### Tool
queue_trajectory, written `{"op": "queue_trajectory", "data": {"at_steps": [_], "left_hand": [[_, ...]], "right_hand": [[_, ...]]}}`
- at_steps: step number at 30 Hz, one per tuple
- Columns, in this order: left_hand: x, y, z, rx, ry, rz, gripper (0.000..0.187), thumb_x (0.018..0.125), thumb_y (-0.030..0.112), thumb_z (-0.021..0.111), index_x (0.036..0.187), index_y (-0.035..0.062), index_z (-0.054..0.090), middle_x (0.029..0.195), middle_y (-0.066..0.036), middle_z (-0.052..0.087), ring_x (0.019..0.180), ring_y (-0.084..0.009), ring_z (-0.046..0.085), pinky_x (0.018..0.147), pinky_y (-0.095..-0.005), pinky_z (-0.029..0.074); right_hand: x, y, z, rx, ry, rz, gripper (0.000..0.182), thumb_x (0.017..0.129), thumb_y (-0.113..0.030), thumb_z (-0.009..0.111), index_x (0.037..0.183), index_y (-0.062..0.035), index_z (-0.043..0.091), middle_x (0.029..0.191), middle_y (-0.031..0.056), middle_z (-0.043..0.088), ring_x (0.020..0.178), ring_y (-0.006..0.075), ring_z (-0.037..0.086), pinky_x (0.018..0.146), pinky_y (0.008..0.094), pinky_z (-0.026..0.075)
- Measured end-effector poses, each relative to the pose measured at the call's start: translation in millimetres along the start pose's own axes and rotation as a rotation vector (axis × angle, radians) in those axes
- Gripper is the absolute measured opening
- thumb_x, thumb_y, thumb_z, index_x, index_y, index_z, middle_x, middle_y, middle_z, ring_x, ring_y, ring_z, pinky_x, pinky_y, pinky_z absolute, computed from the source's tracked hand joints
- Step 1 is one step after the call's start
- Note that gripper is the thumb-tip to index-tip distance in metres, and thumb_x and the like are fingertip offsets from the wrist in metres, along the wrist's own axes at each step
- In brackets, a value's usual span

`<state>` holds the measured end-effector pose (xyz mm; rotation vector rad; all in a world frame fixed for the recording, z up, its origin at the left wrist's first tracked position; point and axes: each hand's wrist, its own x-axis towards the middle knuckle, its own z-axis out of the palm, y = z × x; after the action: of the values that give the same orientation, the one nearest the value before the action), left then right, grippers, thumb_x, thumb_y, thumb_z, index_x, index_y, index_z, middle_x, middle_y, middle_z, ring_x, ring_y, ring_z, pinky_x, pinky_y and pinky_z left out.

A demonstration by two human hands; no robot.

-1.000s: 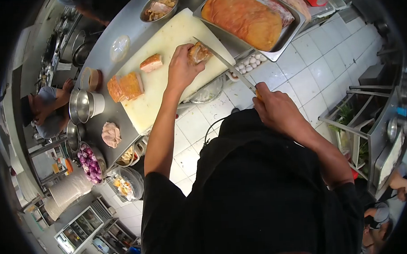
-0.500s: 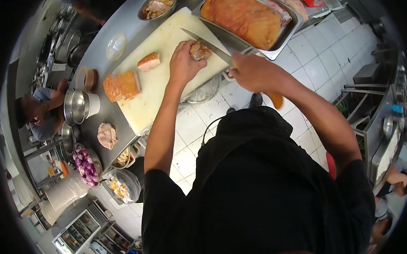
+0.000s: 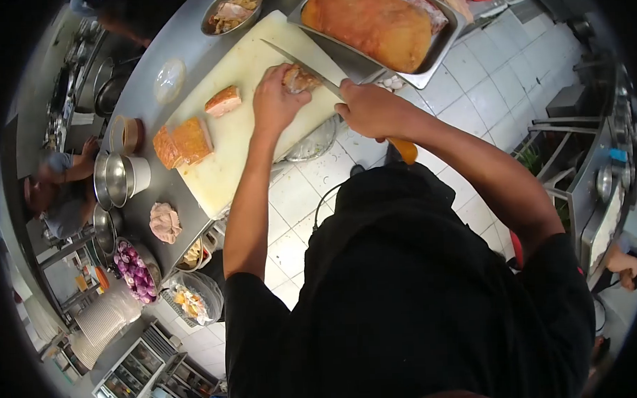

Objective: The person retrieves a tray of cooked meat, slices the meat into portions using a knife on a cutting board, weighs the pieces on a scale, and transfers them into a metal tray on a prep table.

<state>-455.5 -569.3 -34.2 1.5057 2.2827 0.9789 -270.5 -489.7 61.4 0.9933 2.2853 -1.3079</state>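
Observation:
My left hand (image 3: 278, 102) is closed around a browned chunk of roast meat (image 3: 302, 79) on the pale cutting board (image 3: 223, 167). In my right hand (image 3: 375, 111) is a long knife (image 3: 285, 54) with a yellow handle (image 3: 403, 151). Its blade lies across the meat beside my left fingers; how deep the edge sits is hidden. Left of my hands, a smaller piece of roast meat (image 3: 223, 101) rests on the board. Two larger skin-on pieces (image 3: 183, 143) sit side by side at the board's left edge.
A metal tray (image 3: 428, 74) with a large roast slab (image 3: 365, 22) stands at the board's far right. Beyond the board is a bowl of meat scraps (image 3: 232, 11). Steel bowls (image 3: 118, 179), pale raw meat (image 3: 165, 222) and purple onions (image 3: 133, 268) are at left. Another person (image 3: 65, 173) stands across the table.
The view has shifted slightly, moving the scene left. The knife blade has moved a little further left over the meat. Both hands keep their hold.

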Motion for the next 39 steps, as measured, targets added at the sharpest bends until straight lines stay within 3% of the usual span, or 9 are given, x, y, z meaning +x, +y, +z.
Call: {"op": "queue_trajectory", "data": {"at_steps": [3,6,9,16,23,29,32,36,39], "left_hand": [[-1.5,-0.3,-0.6,0.016,0.039,0.05,0.052,0.059,0.015,0.073,0.108,-0.0019,0.062,0.1,-0.015,0.064,0.09,-0.0287,0.065,0.08,-0.0344,0.05],[-0.4,-3.3,0.3,0.047,0.052,0.064,0.052,0.059,0.017,0.072,0.107,-0.0003,0.063,0.102,-0.014,0.064,0.086,-0.0292,0.064,0.078,-0.0353,0.051],[-2.6,-5.3,1.9,0.038,0.039,0.071,0.052,0.059,0.02,0.072,0.107,0.0008,0.064,0.103,-0.014,0.064,0.081,-0.0298,0.064,0.075,-0.0365,0.051],[-2.0,-1.8,1.2,-0.042,0.021,0.004,0.052,0.06,0.016,0.075,0.108,-0.0003,0.064,0.101,-0.014,0.065,0.09,-0.0268,0.065,0.08,-0.0328,0.05],[-6.3,-3.8,4.3,-0.04,0.043,0.037,0.054,0.057,0.018,0.074,0.108,0.0002,0.064,0.103,-0.013,0.064,0.085,-0.0297,0.064,0.076,-0.0358,0.051],[-4.8,-4.0,5.7,-0.056,0.029,0.033,0.052,0.059,0.015,0.073,0.108,0.0004,0.064,0.101,-0.014,0.064,0.086,-0.0303,0.064,0.078,-0.036,0.051],[-6.4,-3.7,1.4,-0.118,0.037,0.005,0.052,0.059,0.014,0.073,0.108,0.0009,0.064,0.102,-0.014,0.064,0.089,-0.031,0.063,0.08,-0.0367,0.05],[-10.8,-6.0,-3.5,0.027,0.012,0.021,0.058,0.057,0.013,0.074,0.111,0.0008,0.059,0.104,-0.017,0.061,0.095,-0.0331,0.061,0.083,-0.0373,0.049],[-16.6,-15.7,-10.3,0.145,-0.028,0.015,0.061,0.058,0.012,0.075,0.114,0.0008,0.053,0.104,-0.017,0.06,0.095,-0.0302,0.061,0.081,-0.0361,0.05]], "right_hand": [[-3.7,8.6,8.6,-0.066,0.069,-0.109,0.029,0.093,-0.018,0.042,0.104,0.0092,0.045,0.073,0.0255,0.063,0.052,0.0339,0.063,0.051,0.0402,0.051],[-16.2,34.2,22.6,-0.256,0.266,-0.27,0.029,0.093,-0.018,0.041,0.101,0.0097,0.046,0.073,0.0259,0.063,0.049,0.0339,0.062,0.049,0.0403,0.051],[-40.3,2.3,-0.2,-0.032,0.028,0.024,0.03,0.095,-0.021,0.041,0.105,0.0075,0.044,0.062,0.019,0.06,0.043,0.0279,0.058,0.045,0.0398,0.048],[40.0,3.1,20.8,0.029,0.071,-0.034,0.028,0.096,-0.021,0.037,0.1,0.0062,0.043,0.062,0.0179,0.059,0.043,0.0283,0.058,0.043,0.0369,0.049],[-6.1,16.8,25.9,0.009,0.029,0.004,0.027,0.096,-0.02,0.038,0.102,0.0058,0.043,0.066,0.0206,0.06,0.044,0.0293,0.059,0.049,0.0404,0.05],[55.0,60.6,69.4,-0.213,0.414,-0.284,0.03,0.094,-0.022,0.042,0.101,0.0064,0.044,0.067,0.0222,0.061,0.047,0.0301,0.061,0.053,0.0425,0.051],[57.6,19.3,39.5,-0.005,0.129,-0.044,0.027,0.093,-0.021,0.042,0.101,0.0052,0.044,0.068,0.0224,0.061,0.047,0.0297,0.061,0.049,0.0418,0.05],[47.7,25.9,34.4,0.134,0.162,-0.085,0.024,0.093,-0.02,0.041,0.1,0.0037,0.044,0.066,0.0211,0.061,0.045,0.0284,0.06,0.045,0.0405,0.049],[22.4,45.2,47.2,0.021,0.181,-0.074,0.027,0.093,-0.022,0.043,0.101,0.0034,0.045,0.071,0.0241,0.061,0.058,0.0373,0.062,0.056,0.0452,0.05]]}}
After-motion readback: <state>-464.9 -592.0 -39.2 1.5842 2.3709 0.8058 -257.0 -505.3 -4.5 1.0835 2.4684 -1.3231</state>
